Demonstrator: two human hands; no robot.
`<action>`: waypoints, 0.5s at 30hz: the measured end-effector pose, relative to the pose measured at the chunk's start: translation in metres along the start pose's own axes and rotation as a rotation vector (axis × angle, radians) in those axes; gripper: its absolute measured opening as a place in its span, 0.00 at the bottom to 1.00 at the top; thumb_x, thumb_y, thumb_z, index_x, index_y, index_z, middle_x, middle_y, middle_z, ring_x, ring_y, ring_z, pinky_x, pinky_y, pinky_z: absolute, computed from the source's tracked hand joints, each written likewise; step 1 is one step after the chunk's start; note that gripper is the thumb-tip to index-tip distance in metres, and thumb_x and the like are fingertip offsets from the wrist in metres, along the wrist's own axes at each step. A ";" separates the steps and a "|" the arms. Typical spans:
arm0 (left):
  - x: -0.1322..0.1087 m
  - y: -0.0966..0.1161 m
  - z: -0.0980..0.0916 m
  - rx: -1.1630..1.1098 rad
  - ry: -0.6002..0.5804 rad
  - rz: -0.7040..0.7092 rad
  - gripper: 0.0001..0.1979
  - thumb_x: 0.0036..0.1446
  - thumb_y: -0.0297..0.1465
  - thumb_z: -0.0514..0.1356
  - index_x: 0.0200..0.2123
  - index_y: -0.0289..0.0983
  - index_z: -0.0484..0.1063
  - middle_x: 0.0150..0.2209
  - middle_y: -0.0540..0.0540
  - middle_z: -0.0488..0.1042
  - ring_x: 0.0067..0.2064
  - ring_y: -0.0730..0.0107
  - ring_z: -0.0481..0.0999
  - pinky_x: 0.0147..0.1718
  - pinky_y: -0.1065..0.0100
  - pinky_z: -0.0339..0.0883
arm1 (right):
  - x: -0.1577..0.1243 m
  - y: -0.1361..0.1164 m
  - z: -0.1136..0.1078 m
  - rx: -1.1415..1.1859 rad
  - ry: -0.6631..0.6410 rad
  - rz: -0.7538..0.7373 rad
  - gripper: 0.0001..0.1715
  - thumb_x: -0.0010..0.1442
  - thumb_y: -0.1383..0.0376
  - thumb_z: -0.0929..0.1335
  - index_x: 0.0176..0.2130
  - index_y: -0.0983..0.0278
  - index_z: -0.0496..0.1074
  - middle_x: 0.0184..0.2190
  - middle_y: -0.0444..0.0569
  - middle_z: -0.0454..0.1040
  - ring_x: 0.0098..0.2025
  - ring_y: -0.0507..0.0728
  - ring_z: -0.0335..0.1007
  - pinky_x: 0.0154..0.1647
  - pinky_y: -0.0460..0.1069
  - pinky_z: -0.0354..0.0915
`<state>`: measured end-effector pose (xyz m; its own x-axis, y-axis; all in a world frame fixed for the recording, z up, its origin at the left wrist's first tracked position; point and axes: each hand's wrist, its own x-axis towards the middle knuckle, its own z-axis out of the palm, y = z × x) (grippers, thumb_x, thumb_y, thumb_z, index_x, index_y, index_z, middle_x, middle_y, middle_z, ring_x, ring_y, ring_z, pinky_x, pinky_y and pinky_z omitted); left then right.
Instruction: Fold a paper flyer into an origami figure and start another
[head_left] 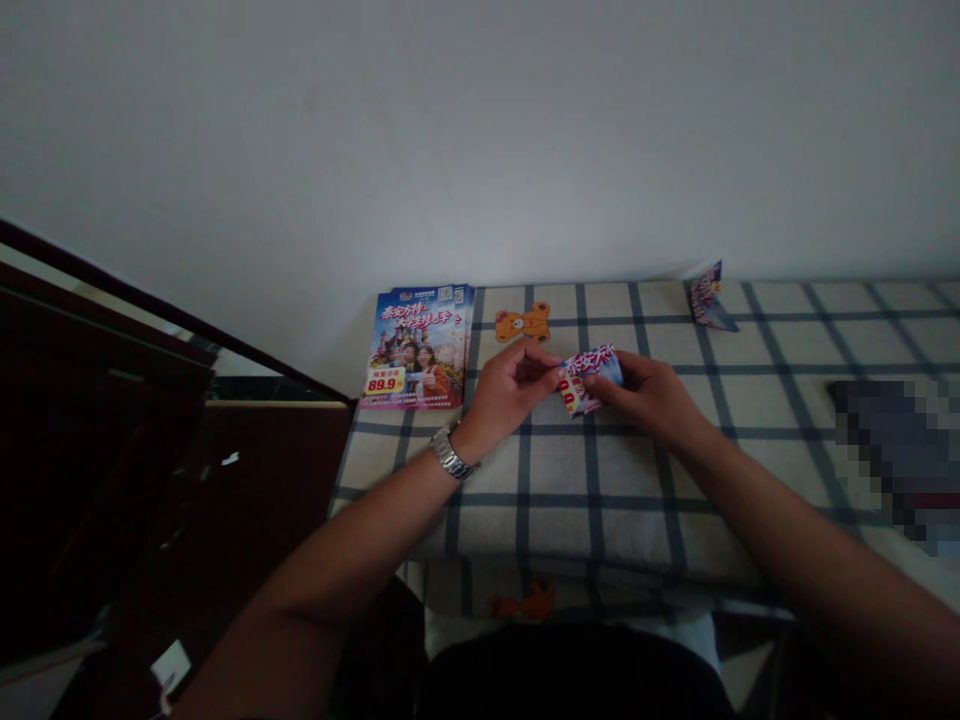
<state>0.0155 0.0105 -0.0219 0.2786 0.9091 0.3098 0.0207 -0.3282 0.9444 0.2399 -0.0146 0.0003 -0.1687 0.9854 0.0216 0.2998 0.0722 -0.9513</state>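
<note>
Both of my hands meet over a table covered by a checked cloth [600,470]. Between them is a small folded piece of coloured leaflet paper [590,377], blue and pink with red print. My left hand [508,388], with a metal watch on its wrist, pinches the paper's left edge with closed fingers. The paper's right side is gripped by my right hand [645,395], fingers curled around it. The paper is held just above the cloth.
A stack of colourful leaflets [420,345] lies at the table's far left corner by the white wall. A bear print [523,323] marks the cloth. Another folded paper piece [707,295] stands at the back. A blurred dark object [900,450] lies right. Dark furniture [150,460] stands left.
</note>
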 end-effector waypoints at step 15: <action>0.001 0.003 0.001 -0.055 -0.073 -0.045 0.12 0.62 0.36 0.72 0.41 0.37 0.74 0.39 0.48 0.81 0.38 0.73 0.82 0.40 0.70 0.78 | -0.001 0.000 -0.006 -0.175 0.005 -0.005 0.20 0.62 0.50 0.74 0.38 0.65 0.82 0.29 0.48 0.81 0.29 0.56 0.72 0.27 0.48 0.62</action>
<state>0.0165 0.0101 -0.0193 0.3481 0.9007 0.2600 -0.0178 -0.2710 0.9624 0.2461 -0.0147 0.0024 -0.1662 0.9857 0.0281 0.4579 0.1024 -0.8831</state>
